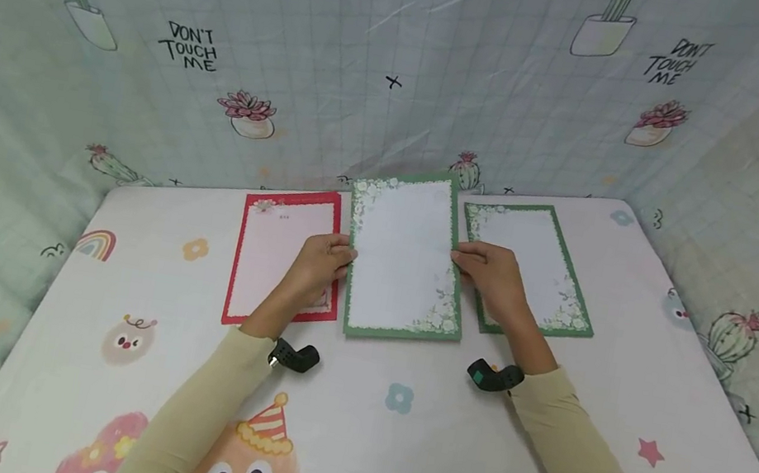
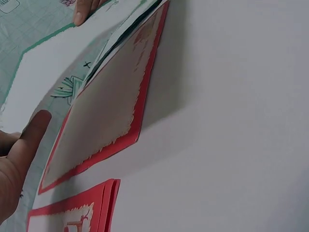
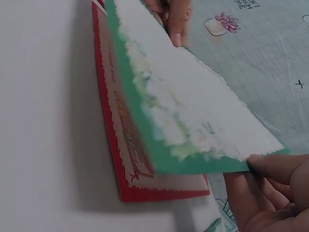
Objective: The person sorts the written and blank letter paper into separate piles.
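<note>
Both hands hold a sheet of green-bordered floral paper (image 1: pixel 402 257) by its long edges, raised with its blank face toward the head camera. My left hand (image 1: pixel 315 269) grips the left edge. On the opposite edge, my right hand (image 1: pixel 496 283) pinches the paper, thumb on top and fingers beneath in the right wrist view. Below the raised sheet, a red-bordered sheet (image 3: pixel 115 159) shows in the right wrist view; the head view hides it. To the left lies red-bordered paper (image 1: pixel 277 261), partly covered by my left hand. More green-bordered paper (image 1: pixel 520 252) lies at right, under my right hand.
A white tablecloth (image 1: pixel 388 456) with cartoon prints covers the table. Fabric curtains (image 1: pixel 352 39) printed with cactus drawings hang behind it and along both sides. A black wrist camera (image 1: pixel 495 376) sits on the right wrist, another (image 1: pixel 294 356) on the left.
</note>
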The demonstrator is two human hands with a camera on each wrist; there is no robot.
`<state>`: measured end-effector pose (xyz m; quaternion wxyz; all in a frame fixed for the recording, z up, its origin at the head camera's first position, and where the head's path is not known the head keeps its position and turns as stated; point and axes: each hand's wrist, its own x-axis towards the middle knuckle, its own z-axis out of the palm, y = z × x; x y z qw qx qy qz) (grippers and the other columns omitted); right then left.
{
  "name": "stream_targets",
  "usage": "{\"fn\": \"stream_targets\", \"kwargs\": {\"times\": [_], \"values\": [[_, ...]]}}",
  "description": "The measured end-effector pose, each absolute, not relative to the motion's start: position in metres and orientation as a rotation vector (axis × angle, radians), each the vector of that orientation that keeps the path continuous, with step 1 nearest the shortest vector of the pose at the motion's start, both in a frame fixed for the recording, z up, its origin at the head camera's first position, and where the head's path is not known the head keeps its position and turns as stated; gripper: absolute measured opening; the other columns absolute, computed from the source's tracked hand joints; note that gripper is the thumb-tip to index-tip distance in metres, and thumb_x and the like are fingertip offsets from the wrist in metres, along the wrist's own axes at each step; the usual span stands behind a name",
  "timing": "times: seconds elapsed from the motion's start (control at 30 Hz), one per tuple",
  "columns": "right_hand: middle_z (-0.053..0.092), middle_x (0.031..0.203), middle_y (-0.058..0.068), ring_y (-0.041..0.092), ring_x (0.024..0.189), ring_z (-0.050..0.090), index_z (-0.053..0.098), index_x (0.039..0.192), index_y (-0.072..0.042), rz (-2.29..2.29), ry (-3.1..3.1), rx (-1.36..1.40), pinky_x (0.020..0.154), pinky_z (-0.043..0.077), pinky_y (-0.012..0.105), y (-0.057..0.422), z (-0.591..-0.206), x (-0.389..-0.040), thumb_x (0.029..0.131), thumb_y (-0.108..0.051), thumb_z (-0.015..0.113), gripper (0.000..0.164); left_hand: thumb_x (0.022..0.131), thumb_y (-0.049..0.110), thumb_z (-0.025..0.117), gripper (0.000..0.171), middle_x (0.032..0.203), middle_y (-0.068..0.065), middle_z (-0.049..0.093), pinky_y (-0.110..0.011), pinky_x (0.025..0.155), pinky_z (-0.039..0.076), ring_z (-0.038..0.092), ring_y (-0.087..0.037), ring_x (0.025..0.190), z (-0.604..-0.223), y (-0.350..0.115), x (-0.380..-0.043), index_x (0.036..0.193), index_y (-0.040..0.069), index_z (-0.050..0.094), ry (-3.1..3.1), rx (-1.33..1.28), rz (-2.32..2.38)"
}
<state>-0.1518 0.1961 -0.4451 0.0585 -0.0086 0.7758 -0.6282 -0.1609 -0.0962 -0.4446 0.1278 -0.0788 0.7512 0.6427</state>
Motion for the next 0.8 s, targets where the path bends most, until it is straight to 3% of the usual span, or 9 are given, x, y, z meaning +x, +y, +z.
{"fn": "stream_targets", "kwargs": {"times": [0.2,0.33,0.6,0.8], "values": [[0.062,0.135,0.024,0.029,0.118,0.063,0.057,0.138,0.006,-1.934,2.326,-0.056,0.093,0.057,0.031,0.202,-0.444,-0.15,0.104,-0.018,0.061,0.042,0.102,0.013,0.063,0.041,0.12,-0.014,0.067,-0.015,0.072,0.055,0.058,-0.013,0.089,-0.443,-0.092,-0.161,0.139,-0.003,0.055,2.235,-0.199,1.86],[0.06,0.137,0.024,0.03,0.123,0.061,0.056,0.139,0.005,-1.939,2.277,-0.045,0.095,0.056,0.029,0.206,-0.443,-0.149,0.103,-0.019,0.062,0.045,0.103,0.011,0.062,0.041,0.125,-0.015,0.067,-0.015,0.076,0.056,0.059,-0.013,0.095,-0.44,-0.092,-0.162,0.14,-0.004,0.054,2.234,-0.205,1.896],[0.065,0.129,0.024,0.009,0.096,0.069,0.063,0.132,0.004,-1.953,2.295,-0.048,0.087,0.059,0.026,0.211,-0.439,-0.15,0.102,-0.019,0.064,0.038,0.103,0.009,0.061,0.042,0.133,-0.015,0.064,-0.017,0.084,0.056,0.06,-0.014,0.107,-0.436,-0.09,-0.163,0.141,-0.005,0.052,2.135,-0.22,1.992],[0.068,0.125,0.021,0.008,0.092,0.069,0.064,0.13,0.003,-1.951,2.316,-0.019,0.084,0.06,0.025,0.216,-0.438,-0.152,0.101,-0.019,0.066,0.037,0.102,0.012,0.062,0.046,0.135,-0.013,0.063,-0.019,0.086,0.057,0.059,-0.015,0.107,-0.433,-0.086,-0.162,0.144,-0.003,0.051,2.136,-0.203,1.977]]}}
